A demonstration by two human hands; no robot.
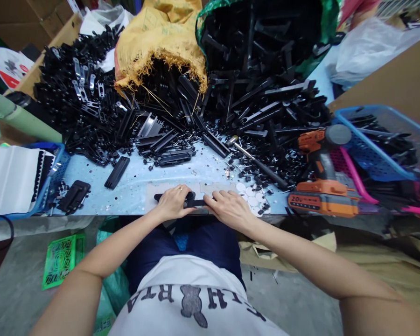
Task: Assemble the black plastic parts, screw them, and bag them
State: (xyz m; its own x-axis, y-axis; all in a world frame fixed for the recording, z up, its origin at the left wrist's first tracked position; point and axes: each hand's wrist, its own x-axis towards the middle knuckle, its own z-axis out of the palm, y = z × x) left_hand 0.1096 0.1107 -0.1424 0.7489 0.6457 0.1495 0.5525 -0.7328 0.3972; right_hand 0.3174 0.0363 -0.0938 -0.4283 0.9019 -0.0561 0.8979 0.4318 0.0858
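Left hand [174,202] and right hand [231,210], close together, both clamp a flat black plastic bar [197,203] at the near edge of the pale blue table [136,186]. To the right are an orange cordless drill [318,186] and a blue mesh basket [374,158]. Behind them, a glossy heap of black parts [259,107] spills from a frayed yellow woven sack [161,42].

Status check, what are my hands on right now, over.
Left hand and right hand both hold black plastic part at table edge. Cordless drill lies right, apart. Parts pile behind, clear of hands.
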